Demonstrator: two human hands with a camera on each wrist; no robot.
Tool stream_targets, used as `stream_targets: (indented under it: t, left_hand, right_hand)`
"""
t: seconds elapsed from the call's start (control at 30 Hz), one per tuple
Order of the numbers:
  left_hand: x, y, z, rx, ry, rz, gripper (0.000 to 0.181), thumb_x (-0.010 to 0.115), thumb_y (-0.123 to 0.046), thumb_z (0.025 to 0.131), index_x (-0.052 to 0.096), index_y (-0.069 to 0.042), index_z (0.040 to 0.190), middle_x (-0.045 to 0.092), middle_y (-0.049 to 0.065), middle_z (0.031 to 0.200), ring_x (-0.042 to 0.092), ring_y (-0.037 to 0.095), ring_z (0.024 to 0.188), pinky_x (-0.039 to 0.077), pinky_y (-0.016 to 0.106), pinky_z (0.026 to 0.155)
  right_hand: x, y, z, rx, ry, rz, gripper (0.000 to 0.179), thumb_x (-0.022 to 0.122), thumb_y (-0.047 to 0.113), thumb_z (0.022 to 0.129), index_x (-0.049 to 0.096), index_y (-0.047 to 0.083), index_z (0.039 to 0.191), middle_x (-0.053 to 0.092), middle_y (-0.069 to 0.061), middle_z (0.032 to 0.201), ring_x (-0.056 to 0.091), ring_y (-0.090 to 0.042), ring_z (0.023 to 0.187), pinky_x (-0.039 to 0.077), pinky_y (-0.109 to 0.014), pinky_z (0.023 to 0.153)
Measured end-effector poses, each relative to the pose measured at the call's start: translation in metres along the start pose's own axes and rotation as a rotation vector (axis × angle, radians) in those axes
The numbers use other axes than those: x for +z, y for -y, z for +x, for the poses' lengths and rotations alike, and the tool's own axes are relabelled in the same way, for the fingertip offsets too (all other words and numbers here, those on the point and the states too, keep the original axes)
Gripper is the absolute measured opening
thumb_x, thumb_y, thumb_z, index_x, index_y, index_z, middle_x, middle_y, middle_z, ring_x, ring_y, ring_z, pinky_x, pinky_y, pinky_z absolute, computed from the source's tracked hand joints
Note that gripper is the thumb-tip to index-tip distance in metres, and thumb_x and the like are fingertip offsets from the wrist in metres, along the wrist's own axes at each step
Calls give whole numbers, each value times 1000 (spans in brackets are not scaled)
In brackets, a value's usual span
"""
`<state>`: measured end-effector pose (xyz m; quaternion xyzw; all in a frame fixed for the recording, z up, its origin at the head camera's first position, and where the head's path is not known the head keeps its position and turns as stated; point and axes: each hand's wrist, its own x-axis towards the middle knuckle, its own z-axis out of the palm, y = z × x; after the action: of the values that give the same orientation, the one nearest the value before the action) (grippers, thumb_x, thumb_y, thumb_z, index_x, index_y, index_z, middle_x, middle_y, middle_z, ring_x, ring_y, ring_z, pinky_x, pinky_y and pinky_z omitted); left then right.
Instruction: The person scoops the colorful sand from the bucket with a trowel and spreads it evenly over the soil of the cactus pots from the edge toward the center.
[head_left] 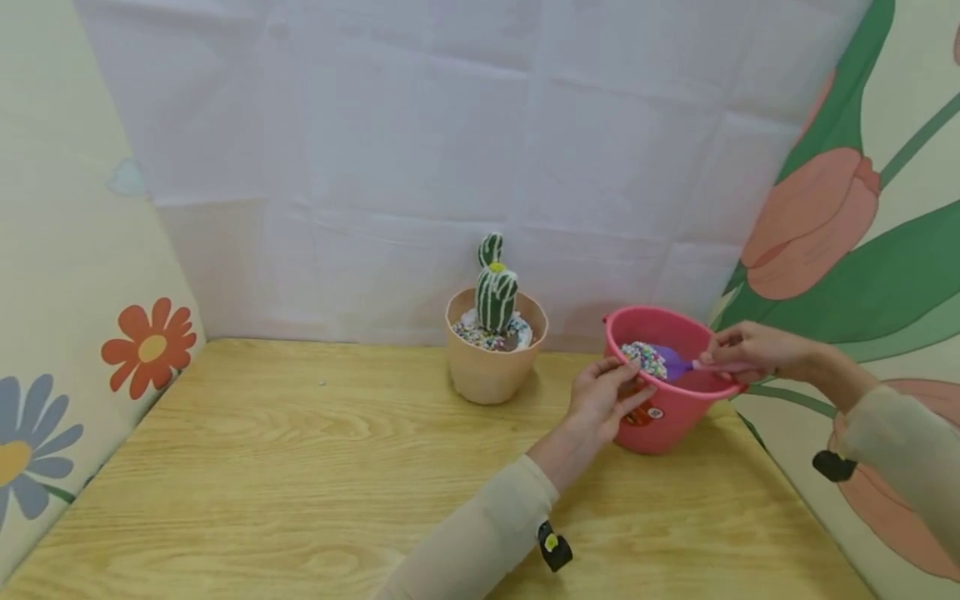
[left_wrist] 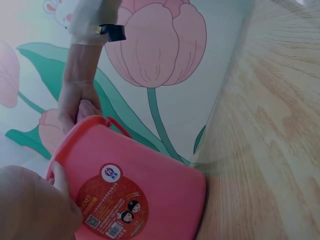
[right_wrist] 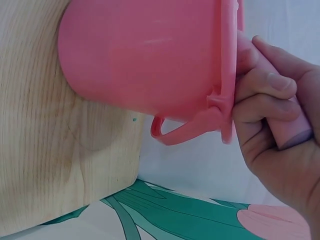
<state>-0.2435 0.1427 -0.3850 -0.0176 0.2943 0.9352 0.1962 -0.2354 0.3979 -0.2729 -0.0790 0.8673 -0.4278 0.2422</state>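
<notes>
A pink bucket (head_left: 678, 417) stands on the table's right side, with a round label (left_wrist: 112, 200) on its wall. My left hand (head_left: 598, 403) grips the bucket's near left rim. In my right hand (head_left: 765, 350) is a small toy shovel, its pink handle (right_wrist: 285, 120) wrapped by curled fingers. The purple blade (head_left: 675, 364) lies inside the bucket's mouth, loaded with a heap of small multicoloured beads (head_left: 643, 358). The heap sits just within the rim, close by my left fingertips. The lower inside of the bucket is hidden.
Left of the bucket, a peach pot (head_left: 486, 375) holds a green-and-white knitted-looking cactus (head_left: 495, 300) with coloured beads round its base. The wooden table (head_left: 300, 467) meets a white cloth backdrop (head_left: 420, 150) behind. Flower-printed panels flank both sides. The bucket's handle (right_wrist: 187, 131) hangs on its right side.
</notes>
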Motion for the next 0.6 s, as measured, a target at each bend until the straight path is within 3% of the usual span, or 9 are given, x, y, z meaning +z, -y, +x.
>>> stream_targets:
  t: [0.3,0.43,0.6]
  left_hand:
    - [-1,0,0,29,14,37,21,73,9,87,59,1,102,65,20,98,69,29,84,62,43,76]
    - [-3,0,0,56,19,76,24,75,7,88,59,3,105,65,21,98,70,30,85,62,42,75]
    - [-4,-3,-1,41,22,95,24,75,6,88,61,3,106,65,22,100,70,31,86,62,41,76]
  right_hand:
    - [0,-5,-9,-16,-17,82,39,51,20,109,56,-19,110,61,-8,75,38,-7,48,39,-20,48]
    - [1,-6,-13,-38,-23,105,37,50,20,109,57,-17,111,60,-7,74,37,-8,48,48,-22,52]
    - [5,-8,-19,-40,-67,77,36,53,20,108,58,-15,105,60,-8,73,39,-7,48,42,-21,49]
